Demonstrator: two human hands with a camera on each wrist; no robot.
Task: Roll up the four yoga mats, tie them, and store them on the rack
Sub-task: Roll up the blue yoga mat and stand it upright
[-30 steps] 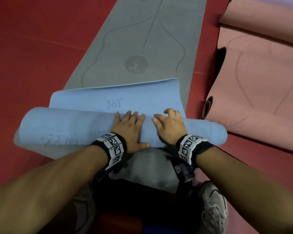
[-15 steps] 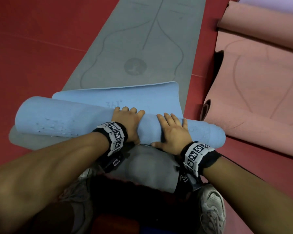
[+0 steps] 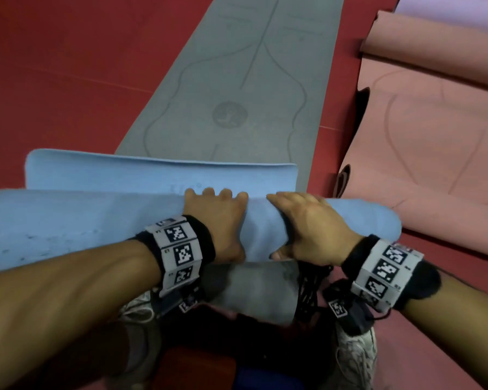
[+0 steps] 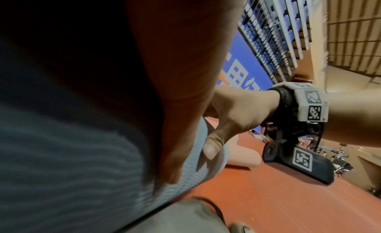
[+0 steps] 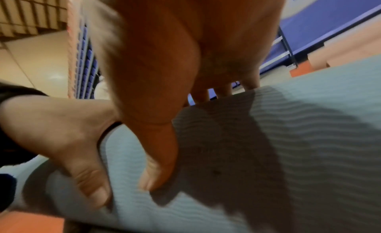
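A light blue yoga mat [image 3: 82, 220] lies across the floor, mostly rolled, with a short flat flap [image 3: 152, 175] beyond the roll. It lies on top of a grey mat [image 3: 237, 80] spread out away from me. My left hand [image 3: 226, 225] grips the roll near its middle, fingers over the top and thumb on the near side. My right hand [image 3: 293, 226] grips it just to the right in the same way. In the right wrist view, both thumbs press into the ribbed blue mat [image 5: 288, 138].
Pink mats [image 3: 434, 136], loosely rolled, lie on the red floor [image 3: 68, 80] to the right, close to the blue roll's end. A lilac mat [image 3: 448, 7] shows at the top right. My shoes [image 3: 355, 358] are just behind the roll. Dark cords [image 3: 310, 285] hang under my right wrist.
The blue roll has turned forward and grown, so the flap is shorter and its printed logo is nearly covered. Both hands have gone from lying flat on the roll to gripping it.
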